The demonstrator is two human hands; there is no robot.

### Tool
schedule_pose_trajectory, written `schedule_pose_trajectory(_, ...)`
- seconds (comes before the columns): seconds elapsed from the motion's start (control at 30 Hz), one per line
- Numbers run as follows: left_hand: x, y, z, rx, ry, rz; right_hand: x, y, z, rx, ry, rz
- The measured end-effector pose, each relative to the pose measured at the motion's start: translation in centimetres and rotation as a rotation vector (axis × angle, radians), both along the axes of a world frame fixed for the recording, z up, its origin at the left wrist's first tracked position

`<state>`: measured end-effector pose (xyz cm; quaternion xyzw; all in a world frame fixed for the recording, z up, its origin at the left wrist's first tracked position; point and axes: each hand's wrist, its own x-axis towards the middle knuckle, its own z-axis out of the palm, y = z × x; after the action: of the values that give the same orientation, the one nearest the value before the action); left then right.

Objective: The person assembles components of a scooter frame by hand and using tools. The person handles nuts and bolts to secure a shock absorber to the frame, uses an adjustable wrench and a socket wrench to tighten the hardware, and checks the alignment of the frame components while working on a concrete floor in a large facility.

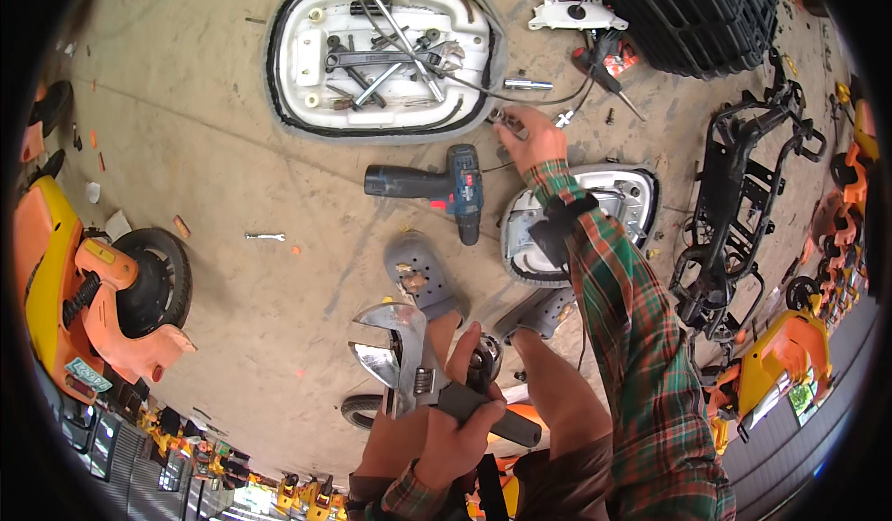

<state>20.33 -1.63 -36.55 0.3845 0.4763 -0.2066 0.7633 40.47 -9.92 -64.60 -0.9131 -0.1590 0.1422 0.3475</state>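
Firmly left hand (pixel 444 433) grips adjustable wrench (pixel 409 363).

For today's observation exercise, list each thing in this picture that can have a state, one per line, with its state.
Adjustable wrench: jaws open, held in the left hand.
Right hand: stretched out, fingers closed on a small metal part.
Cordless drill: lying on its side on the floor, untouched.
White tray: filled with loose tools.
Small spanner: lying flat on the floor.

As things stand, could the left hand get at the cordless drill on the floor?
Probably not at once: the left hand is closed around a large adjustable wrench. The cordless drill lies in the open ahead, unobstructed.
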Motion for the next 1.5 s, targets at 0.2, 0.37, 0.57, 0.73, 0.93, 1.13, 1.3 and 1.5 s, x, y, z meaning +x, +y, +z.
schedule_pose_trajectory(0.2,-0.3,-1.4,0.0,0.051,-0.025,-0.063,-1.9,-4.0,6.8,0.184,0.213,-0.055)
schedule_pose_trajectory(0.37,-0.4,-2.8,-0.1,-0.037,0.017,-0.095,-1.1,-6.9,8.4,0.653,0.92,-0.409)
schedule_pose_trajectory(0.57,-0.3,-4.4,-0.3,-0.069,0.019,-0.134,-1.3,-9.5,4.6,0.336,1.08,-0.658)
schedule_pose_trajectory(0.73,0.9,-3.8,0.4,-0.037,0.069,-0.178,-1.0,-7.3,2.2,0.237,0.941,-0.626)
schedule_pose_trajectory(0.93,1.1,-3.7,-0.1,0.061,-0.038,-0.13,-0.9,-5.5,3.5,0.073,0.529,-0.274)
schedule_pose_trajectory(1.13,1.6,-3.6,0.0,-0.007,-0.073,-0.159,1.7,-8.2,2.7,-0.196,0.0,0.018)
schedule_pose_trajectory(1.3,1.5,-3.2,0.1,0.039,-0.09,-0.187,10.4,-11.1,3.4,-0.204,-0.045,-0.182)
schedule_pose_trajectory(1.5,2.7,-1.0,1.4,0.079,-0.083,-0.231,13.8,-8.7,3.3,-0.43,-0.351,0.484)
